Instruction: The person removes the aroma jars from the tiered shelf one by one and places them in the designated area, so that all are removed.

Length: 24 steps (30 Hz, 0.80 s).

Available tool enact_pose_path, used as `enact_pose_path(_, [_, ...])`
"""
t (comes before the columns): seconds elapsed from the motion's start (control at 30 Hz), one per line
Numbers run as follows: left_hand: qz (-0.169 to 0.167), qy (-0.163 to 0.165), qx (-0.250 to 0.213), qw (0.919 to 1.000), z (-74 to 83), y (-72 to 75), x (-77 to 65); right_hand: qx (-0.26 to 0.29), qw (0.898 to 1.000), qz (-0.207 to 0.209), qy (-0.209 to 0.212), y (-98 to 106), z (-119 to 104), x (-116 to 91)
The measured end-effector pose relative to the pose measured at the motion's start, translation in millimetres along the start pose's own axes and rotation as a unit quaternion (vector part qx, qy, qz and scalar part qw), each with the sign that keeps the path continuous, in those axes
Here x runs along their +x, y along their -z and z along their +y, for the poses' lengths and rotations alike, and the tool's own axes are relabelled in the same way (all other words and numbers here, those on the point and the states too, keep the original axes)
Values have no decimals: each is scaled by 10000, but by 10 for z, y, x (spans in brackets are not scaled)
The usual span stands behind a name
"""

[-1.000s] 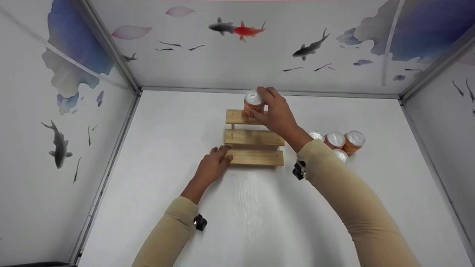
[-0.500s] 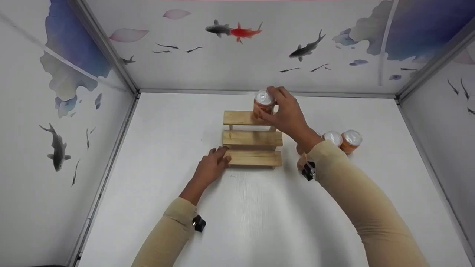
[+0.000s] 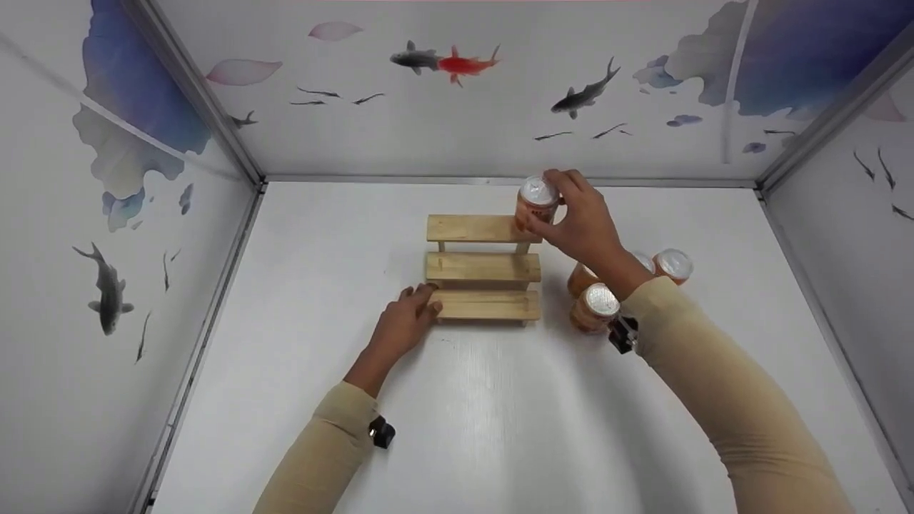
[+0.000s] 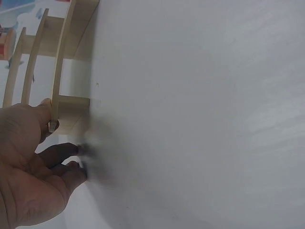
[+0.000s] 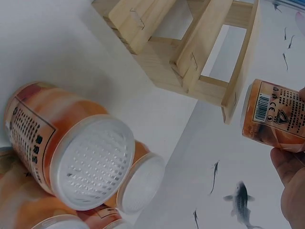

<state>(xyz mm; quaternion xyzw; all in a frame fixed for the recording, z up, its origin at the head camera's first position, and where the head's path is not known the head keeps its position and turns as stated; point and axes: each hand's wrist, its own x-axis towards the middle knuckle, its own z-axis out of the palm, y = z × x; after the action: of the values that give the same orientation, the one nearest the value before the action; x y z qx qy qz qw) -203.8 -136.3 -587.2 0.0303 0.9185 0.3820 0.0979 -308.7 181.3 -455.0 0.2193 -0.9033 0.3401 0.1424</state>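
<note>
My left hand [image 3: 403, 321] pinches the left end of the lowest board of a three-step wooden display rack [image 3: 485, 305]; in the left wrist view the thumb and a finger [image 4: 45, 112] lie either side of that board. With thumb and fingers my right hand [image 3: 585, 221] grips an orange-labelled canister [image 3: 535, 203] with a pale lid, at the right end of the top step. From the right wrist, this canister [image 5: 274, 114] appears apart from the rack [image 5: 205, 47]. Its far side is hidden by the hand.
Several similar canisters [image 3: 596, 307] stand on the white tabletop [image 3: 464, 414] right of the rack, partly hidden by the right forearm. White panels [image 3: 485, 128] printed with fish enclose the back and sides.
My right hand has moved right with the canister, from the middle of the top step to its right end. The left hand keeps its hold on the rack.
</note>
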Motion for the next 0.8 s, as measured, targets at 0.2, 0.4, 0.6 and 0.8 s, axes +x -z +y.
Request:
enact_pose_path(0.2, [-20,112,60,9999,-13,-19,21,-30,9999,125,-35,115,115,-103])
enact_pose_path(0.4, [-60,183,43,9998,-26,-30,29,-94,9996,221,-154,212,218,-202])
enact_pose_path(0.6, [-41,120,-2,9999,-27,-25,22,-105,9992,320,-198,314,295,-307])
enact_pose_path(0.8, [-31,77,60,9999,-38,-28,24,-119,9985,253,-463,422,344,-434])
